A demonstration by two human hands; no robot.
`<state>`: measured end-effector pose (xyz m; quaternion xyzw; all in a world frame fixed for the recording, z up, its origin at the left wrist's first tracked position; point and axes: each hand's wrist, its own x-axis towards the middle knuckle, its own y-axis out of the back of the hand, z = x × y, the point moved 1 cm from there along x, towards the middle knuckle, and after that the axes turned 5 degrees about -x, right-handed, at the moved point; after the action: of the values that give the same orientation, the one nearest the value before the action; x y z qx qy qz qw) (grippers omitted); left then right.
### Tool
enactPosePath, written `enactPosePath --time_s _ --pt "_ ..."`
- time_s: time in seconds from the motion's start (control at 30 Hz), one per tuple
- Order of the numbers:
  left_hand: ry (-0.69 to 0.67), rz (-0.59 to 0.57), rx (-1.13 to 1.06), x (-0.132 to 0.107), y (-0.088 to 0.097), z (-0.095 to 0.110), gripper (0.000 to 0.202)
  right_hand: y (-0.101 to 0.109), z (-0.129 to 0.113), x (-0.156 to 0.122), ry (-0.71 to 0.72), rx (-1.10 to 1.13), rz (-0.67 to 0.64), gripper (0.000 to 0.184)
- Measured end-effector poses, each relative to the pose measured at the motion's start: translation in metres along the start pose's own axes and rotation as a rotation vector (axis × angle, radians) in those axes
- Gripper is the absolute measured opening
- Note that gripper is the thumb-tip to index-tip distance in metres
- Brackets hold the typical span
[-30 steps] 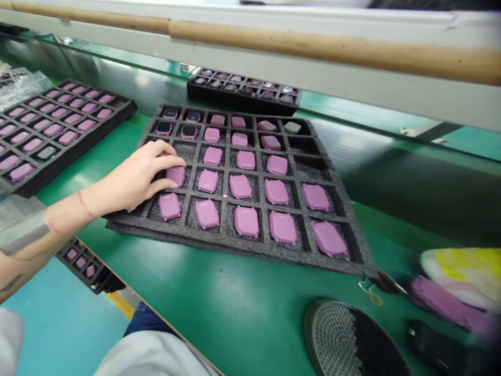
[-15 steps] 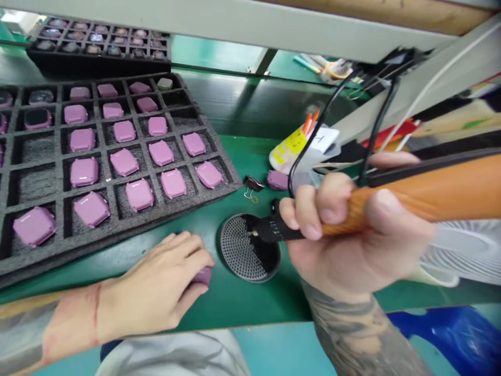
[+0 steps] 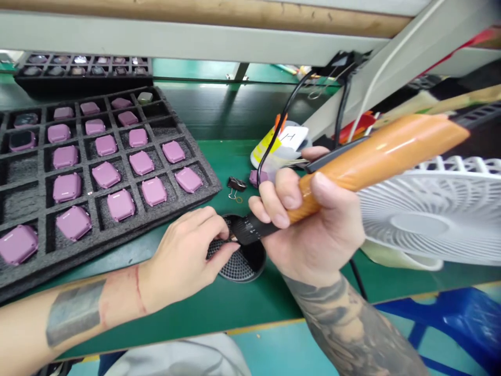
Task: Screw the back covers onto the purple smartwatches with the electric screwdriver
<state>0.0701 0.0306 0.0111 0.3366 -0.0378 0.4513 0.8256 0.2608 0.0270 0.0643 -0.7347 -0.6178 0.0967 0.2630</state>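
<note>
My right hand [image 3: 313,219] is wrapped round an electric screwdriver [image 3: 376,162] with an orange-covered grip and a black, marked nose. The tool slants down to the left, its tip over a round dish [image 3: 243,274] with a perforated grey insert and a dark section. My left hand [image 3: 188,250] reaches over the dish's left side, thumb and fingers pinched together at the screwdriver's tip. Whatever they hold is hidden. The purple watch case seen earlier under this hand is out of sight. A black foam tray [image 3: 129,230] holds several purple watch cases [image 3: 121,203] in compartments.
Behind the dish lie a binder clip [image 3: 237,184] and another purple case [image 3: 256,178]. A white container with yellow label [image 3: 261,151] stands near the black cable [image 3: 279,125]. At right is a white fan [image 3: 418,224]. A second tray [image 3: 78,81] sits behind.
My left hand has moved right, from the green tabletop to the screwdriver's tip over the dish. The purple watch case at its fingers no longer shows. The view has shifted to the right.
</note>
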Motion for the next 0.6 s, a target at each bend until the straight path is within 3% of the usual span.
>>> enactPosePath --time_s 0.27,0.6 --pt "-0.141 0.019 0.039 0.0034 -0.0002 -0.0015 0.014 0.0038 -0.0087 0.0007 0.077 0.018 0.007 0.028" --pt "-0.116 -0.066 0.017 0.0091 0.0038 -0.0009 0.016 0.0049 -0.0045 -0.0007 0.103 0.025 -0.03 0.022"
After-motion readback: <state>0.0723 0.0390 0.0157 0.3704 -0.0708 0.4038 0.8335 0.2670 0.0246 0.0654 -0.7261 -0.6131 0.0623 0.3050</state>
